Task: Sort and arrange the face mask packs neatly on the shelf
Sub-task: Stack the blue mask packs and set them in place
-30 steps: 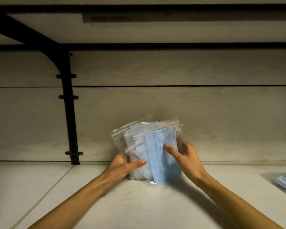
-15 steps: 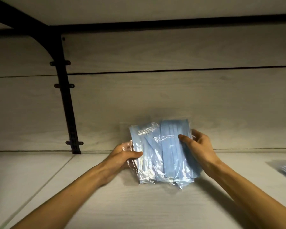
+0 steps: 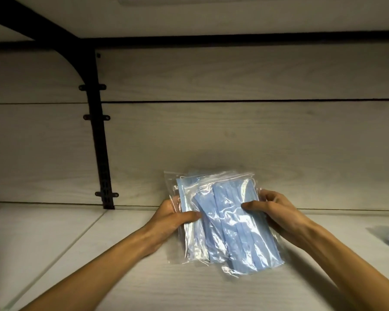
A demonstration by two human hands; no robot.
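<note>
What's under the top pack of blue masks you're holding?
Under the top clear plastic pack of blue face masks, held by the left hand and right hand, more clear mask packs fan out leftward. Their count is hidden, as is the pale wooden shelf beneath.

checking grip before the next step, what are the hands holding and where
Both hold the bundle of face mask packs: left hand at its left edge, right hand at its right edge.

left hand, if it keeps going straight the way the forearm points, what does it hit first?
The left hand points up and right, already gripping the stack of mask packs. Pushing on, it would drive them toward the back wall panel; nothing else shows between, though depth there is hard to judge.
</note>
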